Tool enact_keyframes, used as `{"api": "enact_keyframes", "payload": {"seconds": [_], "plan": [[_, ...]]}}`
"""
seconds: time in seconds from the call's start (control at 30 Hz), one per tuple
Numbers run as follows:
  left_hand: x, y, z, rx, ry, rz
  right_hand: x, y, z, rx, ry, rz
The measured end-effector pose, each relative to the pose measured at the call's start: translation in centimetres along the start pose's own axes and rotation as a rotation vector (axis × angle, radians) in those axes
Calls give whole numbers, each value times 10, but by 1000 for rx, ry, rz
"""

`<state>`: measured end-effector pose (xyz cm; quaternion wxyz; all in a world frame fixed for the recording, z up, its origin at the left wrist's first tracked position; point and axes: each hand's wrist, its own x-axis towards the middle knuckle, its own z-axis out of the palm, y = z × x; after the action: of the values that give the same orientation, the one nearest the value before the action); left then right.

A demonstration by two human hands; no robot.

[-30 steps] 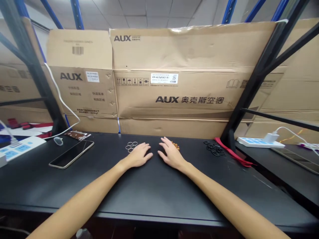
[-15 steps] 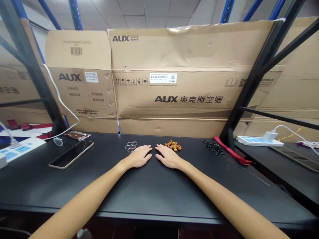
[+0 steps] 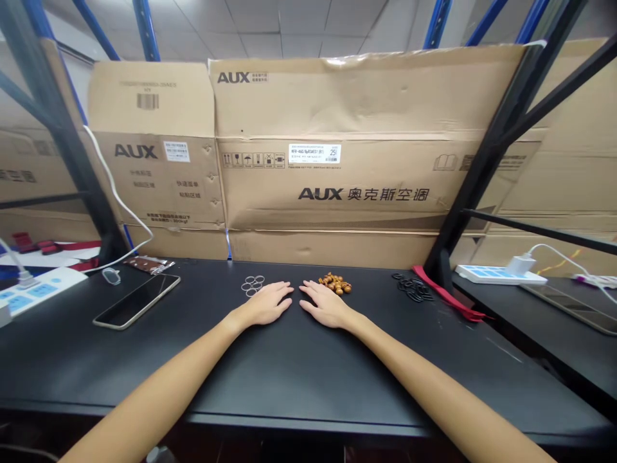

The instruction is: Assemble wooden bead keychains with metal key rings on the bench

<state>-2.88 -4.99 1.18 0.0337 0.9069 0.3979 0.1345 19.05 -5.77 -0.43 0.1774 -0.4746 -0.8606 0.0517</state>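
Note:
My left hand [image 3: 267, 303] lies flat on the black table [image 3: 299, 366], palm down, fingers stretched out and holding nothing. Just behind it sit several silver metal rings [image 3: 250, 283], some partly hidden by the hand. Across a narrow gap, my right hand [image 3: 325, 305] rests palm down in the same way, its fingers apart. A small heap of glossy brown beads [image 3: 336, 283] lies right behind its fingers; I cannot tell whether they touch. Farther right is a loose pile of black rings or loops [image 3: 413, 287], away from both hands.
On the left lie a smartphone [image 3: 137, 302], a white power strip [image 3: 45, 287] with a cable, and a brown packet [image 3: 149, 264]. A red strap [image 3: 448, 296] runs along the right side near a black post [image 3: 441, 251]. Cardboard [image 3: 332, 212] walls off the back.
Both hands keep their place on the table. Only the camera's view has shifted very slightly.

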Motion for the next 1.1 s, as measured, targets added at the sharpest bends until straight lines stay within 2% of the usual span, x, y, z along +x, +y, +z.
{"api": "enact_keyframes", "payload": {"seconds": [0.5, 0.83, 1.1], "plan": [[0, 1, 3, 18, 30, 10, 0, 1, 1, -11, 76, -48], [-1, 1, 3, 18, 27, 15, -1, 0, 0, -17, 83, -56], [-3, 9, 3, 43, 13, -118, 0, -1, 0, -13, 82, -51]]}}
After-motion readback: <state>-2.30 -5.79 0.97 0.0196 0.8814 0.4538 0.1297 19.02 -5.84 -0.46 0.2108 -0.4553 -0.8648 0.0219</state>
